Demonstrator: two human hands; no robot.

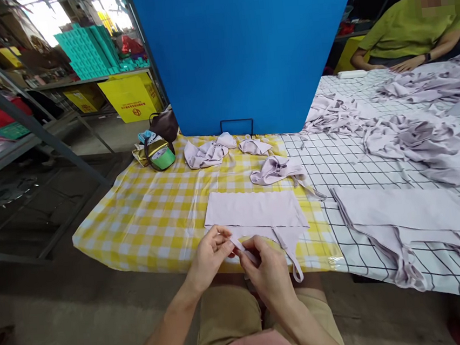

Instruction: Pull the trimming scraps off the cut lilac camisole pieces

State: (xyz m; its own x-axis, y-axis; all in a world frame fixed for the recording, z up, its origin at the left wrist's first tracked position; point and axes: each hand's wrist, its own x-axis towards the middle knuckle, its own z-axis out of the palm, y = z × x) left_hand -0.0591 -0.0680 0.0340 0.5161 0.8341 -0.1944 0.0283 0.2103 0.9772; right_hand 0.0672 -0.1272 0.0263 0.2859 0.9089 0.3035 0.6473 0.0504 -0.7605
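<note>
A pale lilac garment [253, 209] lies spread on the yellow checked cloth [144, 213] in front of me. One of its straps [291, 253] hangs loose over the table's front edge on the right. My left hand [211, 255] pinches the other strap near the left side of the garment. Close beside it, my right hand [269, 272] grips the same strap between thumb and fingers. The two hands nearly touch, just above my lap.
Crumpled lilac pieces [276, 170] lie behind the garment, below a tall blue panel [238, 47]. More garments [416, 211] and heaps [422, 143] cover the white grid cloth at right. A green tape roll [163, 158] sits at back left. A person [415, 30] sits far right.
</note>
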